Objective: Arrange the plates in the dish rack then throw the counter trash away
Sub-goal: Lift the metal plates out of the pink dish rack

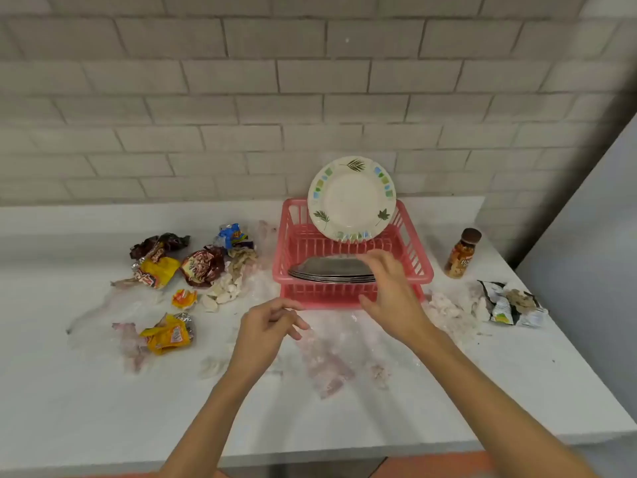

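- Pink plastic dish rack: leaf-patterned white plate upright at its back, grey metal plates at its front.
- Right hand, fingers loosely spread, over the rack's front-right, beside the metal plates.
- Left hand, loosely curled, empty, before the rack.

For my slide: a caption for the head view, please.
Left hand, right hand at rack: one plate standing, steel plates stacked; wrappers on counter.

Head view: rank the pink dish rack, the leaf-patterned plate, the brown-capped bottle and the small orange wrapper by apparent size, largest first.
1. pink dish rack
2. leaf-patterned plate
3. brown-capped bottle
4. small orange wrapper
The wrapper lies nearer the camera than the bottle yet looks smaller, so the order holds.
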Demonstrator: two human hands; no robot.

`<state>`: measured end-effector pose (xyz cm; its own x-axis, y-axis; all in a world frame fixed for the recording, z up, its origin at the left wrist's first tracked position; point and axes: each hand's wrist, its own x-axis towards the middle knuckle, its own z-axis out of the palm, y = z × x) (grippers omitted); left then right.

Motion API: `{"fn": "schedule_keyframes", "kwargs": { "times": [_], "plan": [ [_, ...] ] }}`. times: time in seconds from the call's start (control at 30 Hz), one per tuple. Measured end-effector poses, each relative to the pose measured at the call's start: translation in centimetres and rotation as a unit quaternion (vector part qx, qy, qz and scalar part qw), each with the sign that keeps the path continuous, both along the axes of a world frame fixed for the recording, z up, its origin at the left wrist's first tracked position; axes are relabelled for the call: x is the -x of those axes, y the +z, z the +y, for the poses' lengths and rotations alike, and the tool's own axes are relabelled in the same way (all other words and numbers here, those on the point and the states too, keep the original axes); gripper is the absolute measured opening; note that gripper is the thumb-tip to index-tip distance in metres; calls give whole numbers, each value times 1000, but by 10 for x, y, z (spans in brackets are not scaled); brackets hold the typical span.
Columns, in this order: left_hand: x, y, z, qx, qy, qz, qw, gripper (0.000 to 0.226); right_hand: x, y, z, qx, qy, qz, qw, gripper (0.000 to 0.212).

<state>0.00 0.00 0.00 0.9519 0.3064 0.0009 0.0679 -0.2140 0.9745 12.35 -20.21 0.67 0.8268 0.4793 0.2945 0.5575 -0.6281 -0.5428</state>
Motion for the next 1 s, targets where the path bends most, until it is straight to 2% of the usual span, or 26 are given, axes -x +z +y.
{"fn": "schedule_keyframes", "kwargs": {
  "times": [0.1,0.17,0.4,0.63,0.8,1.0],
  "plan": [
    [-27,-4,25,19,-16,0,1000,26,-28,-6,28,160,2,-2,987,82],
    [-46,-8,38,29,-39,0,999,26,-44,-6,44,206,-3,24,978,82],
    [-95,-20,78,9,-77,-19,997,26,-58,-19,65,216,-18,-7,976,62],
    [-119,-21,87,-1,-99,-62,993,25,-68,-12,69,190,-36,-11,981,61],
    [-129,-29,95,21,-91,-52,994,24,-85,1,64,191,-35,-20,981,57],
    [-142,-28,100,33,-84,-35,995,23,-111,20,58,173,-26,-65,982,40]
  ]
}}
